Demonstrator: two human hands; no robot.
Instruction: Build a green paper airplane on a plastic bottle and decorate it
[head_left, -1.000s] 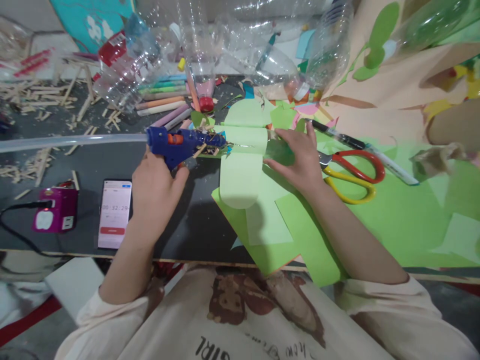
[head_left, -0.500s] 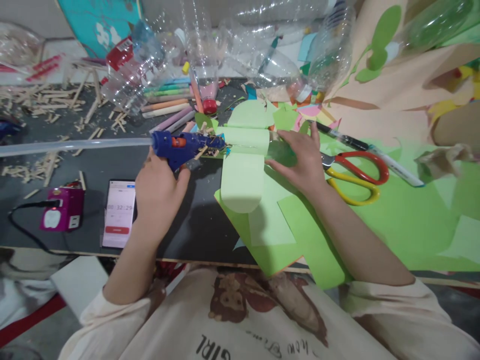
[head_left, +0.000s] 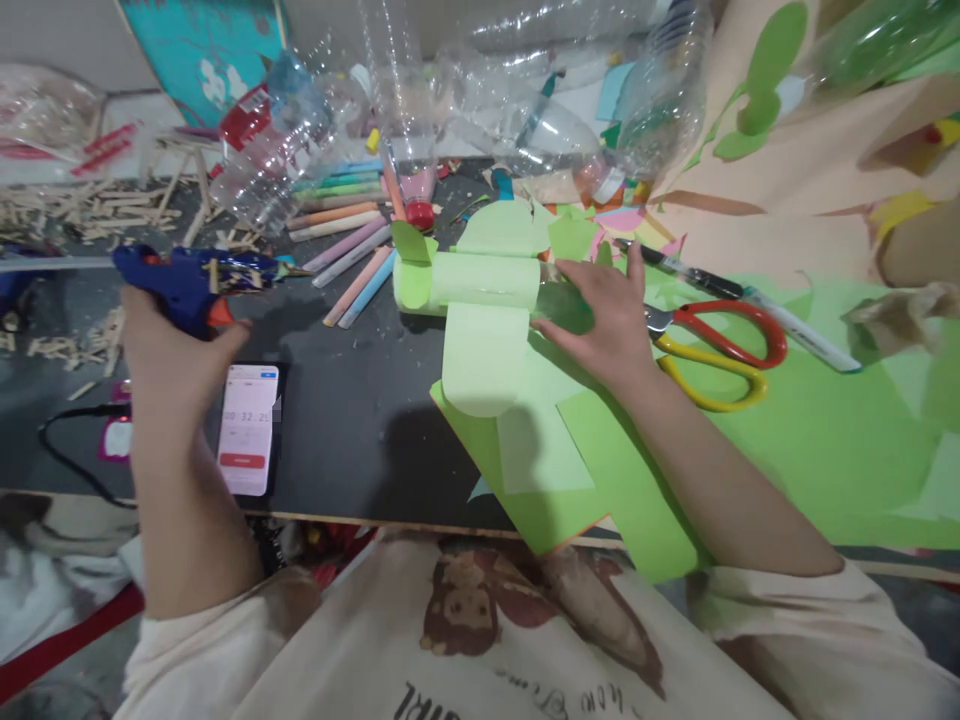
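My left hand (head_left: 169, 350) grips a blue hot glue gun (head_left: 191, 280) with a clear glue stick trailing off to the left; it is held above the black table, well left of the paper piece. My right hand (head_left: 611, 315) lies with fingers spread on a bottle wrapped in light green paper (head_left: 480, 282), which lies on its side with a rounded paper flap (head_left: 484, 355) hanging toward me and small green leaves at its left end. Green paper sheets (head_left: 592, 450) lie under it.
A phone (head_left: 249, 428) showing a timer lies by the table's front edge, next to a magenta power strip (head_left: 112, 438). Red and yellow scissors (head_left: 720, 345) and a marker (head_left: 750, 300) lie to the right. Clear plastic bottles (head_left: 285, 150), coloured markers and wooden sticks clutter the back.
My left hand has swung the glue gun away from the bottle's left end, far to the left. My right hand has stayed on the bottle.
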